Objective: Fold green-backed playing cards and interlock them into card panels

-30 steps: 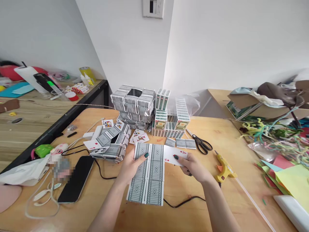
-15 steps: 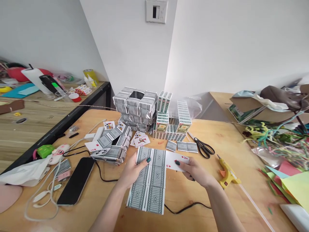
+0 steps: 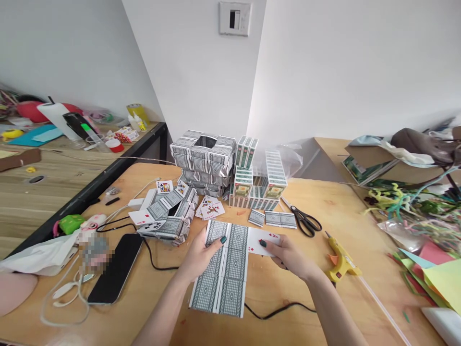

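My left hand grips the upper left edge of a panel of joined playing cards, its patterned grey-green backs facing up and the thumb lying on top. In my right hand is an ace of diamonds, face up, pinched between thumb and fingers. The ace's left edge meets the panel's upper right side; whether it tucks underneath I cannot tell. Beyond the panel, loose cards lie on a low card-built box. Behind that stands a taller structure of folded cards.
Card packs are stacked at the back. Scissors and a yellow glue gun lie to the right, near coloured paper. A black phone and white cables lie left. A black cord runs under the panel.
The view has shifted very slightly. My right hand and the ace have edged a little closer to the panel; my left hand keeps the same grip.
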Demonstrator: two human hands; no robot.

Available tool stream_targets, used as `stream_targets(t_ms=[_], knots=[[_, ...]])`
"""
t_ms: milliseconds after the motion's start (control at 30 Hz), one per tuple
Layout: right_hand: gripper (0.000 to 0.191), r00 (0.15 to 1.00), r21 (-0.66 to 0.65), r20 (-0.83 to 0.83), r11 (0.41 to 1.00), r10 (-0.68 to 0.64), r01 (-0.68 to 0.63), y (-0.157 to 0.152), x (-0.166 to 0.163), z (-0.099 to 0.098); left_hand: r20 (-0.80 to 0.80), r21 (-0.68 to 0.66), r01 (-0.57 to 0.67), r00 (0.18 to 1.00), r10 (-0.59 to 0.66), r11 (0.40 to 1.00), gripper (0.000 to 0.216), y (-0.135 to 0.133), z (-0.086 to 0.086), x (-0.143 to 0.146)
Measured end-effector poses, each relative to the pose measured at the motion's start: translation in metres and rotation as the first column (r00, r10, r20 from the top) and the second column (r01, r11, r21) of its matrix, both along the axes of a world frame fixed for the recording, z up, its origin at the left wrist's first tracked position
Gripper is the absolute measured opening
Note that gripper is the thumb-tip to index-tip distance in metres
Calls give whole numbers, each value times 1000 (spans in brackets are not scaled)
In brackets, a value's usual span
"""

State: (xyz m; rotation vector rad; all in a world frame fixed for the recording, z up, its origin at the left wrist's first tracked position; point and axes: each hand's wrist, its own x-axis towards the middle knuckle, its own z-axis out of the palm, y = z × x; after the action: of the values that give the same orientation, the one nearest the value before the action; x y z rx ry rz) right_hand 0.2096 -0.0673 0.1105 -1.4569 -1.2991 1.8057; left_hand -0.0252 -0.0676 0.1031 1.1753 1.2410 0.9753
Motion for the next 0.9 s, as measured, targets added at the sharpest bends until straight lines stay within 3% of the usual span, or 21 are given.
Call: stream_targets(t_ms=[333, 633, 900], knots=[[46, 971, -46, -231, 996, 61, -73, 4, 6, -17, 77, -115, 28, 997, -19, 993, 39, 0, 6, -2], [44, 988, 41, -149, 998, 47, -42, 1, -3, -13, 8, -94, 14, 1000, -14, 995, 33, 0, 4, 2], [45, 990, 24, -130, 998, 54, -51, 2, -13, -15, -78, -93, 74, 994, -81, 993, 27, -1, 0, 3]])
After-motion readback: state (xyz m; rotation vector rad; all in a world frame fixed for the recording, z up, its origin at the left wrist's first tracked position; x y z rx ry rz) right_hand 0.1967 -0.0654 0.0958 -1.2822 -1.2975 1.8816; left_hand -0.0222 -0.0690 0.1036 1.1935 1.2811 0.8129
